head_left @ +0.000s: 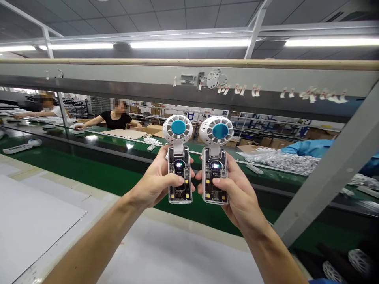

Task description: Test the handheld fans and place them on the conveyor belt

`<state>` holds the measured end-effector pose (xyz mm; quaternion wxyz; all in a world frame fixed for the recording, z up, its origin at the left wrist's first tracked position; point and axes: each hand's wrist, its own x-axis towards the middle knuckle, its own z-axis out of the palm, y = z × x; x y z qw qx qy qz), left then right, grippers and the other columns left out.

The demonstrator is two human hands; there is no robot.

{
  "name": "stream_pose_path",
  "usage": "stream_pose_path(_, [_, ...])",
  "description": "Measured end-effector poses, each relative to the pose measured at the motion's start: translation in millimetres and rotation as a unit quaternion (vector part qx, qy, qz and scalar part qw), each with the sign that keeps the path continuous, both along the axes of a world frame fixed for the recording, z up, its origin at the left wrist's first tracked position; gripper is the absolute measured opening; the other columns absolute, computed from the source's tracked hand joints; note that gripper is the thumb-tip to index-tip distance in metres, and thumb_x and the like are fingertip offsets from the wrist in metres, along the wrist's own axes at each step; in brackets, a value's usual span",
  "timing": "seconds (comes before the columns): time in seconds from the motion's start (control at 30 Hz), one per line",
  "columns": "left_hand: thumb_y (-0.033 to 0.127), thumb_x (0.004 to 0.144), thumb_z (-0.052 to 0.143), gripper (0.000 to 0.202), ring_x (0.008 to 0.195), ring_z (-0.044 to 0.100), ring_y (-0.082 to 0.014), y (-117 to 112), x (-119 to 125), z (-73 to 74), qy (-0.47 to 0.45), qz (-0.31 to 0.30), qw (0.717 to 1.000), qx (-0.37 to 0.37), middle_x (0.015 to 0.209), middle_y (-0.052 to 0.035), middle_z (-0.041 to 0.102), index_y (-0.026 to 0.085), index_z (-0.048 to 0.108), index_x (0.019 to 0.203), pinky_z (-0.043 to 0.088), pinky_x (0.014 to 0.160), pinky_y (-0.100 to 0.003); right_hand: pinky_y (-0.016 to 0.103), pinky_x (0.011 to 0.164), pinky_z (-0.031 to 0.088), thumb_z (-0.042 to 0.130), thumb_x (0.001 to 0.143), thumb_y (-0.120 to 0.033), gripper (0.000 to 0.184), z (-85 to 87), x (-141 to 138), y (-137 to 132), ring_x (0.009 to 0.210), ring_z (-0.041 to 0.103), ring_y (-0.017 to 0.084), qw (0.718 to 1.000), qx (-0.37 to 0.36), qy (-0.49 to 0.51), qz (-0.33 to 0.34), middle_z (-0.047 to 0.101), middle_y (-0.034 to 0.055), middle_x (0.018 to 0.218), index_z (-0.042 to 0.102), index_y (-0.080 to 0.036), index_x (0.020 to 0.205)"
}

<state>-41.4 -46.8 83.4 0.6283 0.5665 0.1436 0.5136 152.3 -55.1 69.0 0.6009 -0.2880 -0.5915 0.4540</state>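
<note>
We hold two small fans upright above the worktop (166,252): our left hand (155,183) grips the left fan (178,157), our right hand (237,193) grips the right fan (215,157), side by side. A green conveyor belt (97,173) runs just beyond, a grey slanted post (328,173) stands right, and a person in black (114,118) sits across.

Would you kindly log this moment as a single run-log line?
left hand: holds left fan, thumb on body | right hand: holds right fan, thumb on body | both fans upright, side by side, above green conveyor
</note>
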Motion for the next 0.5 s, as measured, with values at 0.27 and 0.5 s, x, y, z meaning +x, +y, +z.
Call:
stream_pose_path(0.27, [0.009,0.074,0.072,0.053,0.071,0.073,-0.0215,2.8,0.2,-4.4,-0.012,-0.029,0.999,0.0,0.091,-0.0026,0.069,0.021,0.043,0.118,0.061,0.063,-0.033,0.029,0.06,0.061,0.062,0.081,-0.021,0.064,1.7,3.0,-2.2,0.091,0.071,0.022,1.0,0.003,0.01,0.023,0.07,0.0053,0.11,0.043,-0.03,0.141])
stream_pose_path(0.5, [0.013,0.075,0.074,0.051,0.075,0.074,-0.0211,-0.3,1.7,-5.8,-0.027,-0.064,0.998,-0.007,0.095,-0.0045,0.071,0.02,0.047,0.118,0.062,0.069,-0.034,0.034,0.066,0.063,0.067,0.081,-0.022,0.069,1.6,0.6,-4.3,0.081,0.072,0.021,0.999,0.016,0.028,0.034,0.071,0.0049,0.112,0.039,-0.031,0.144])
